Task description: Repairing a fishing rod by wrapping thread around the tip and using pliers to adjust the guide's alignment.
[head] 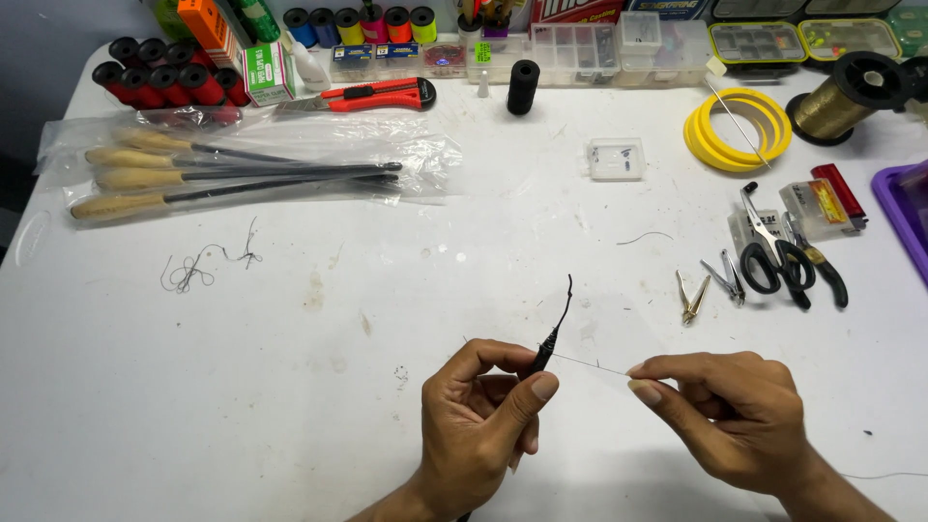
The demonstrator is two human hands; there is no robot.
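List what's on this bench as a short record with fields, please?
left hand: pinches a thin black rod
right hand: pinches a fine line running to the rod
surface: white table
right side: scissors, clippers, yellow rings, gold spool
left side: cork-handled rods in plastic, red cutter
back: thread spools, clear boxes

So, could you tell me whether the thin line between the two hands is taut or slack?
Taut: the thin line runs straight from the black rod tip to the right hand.
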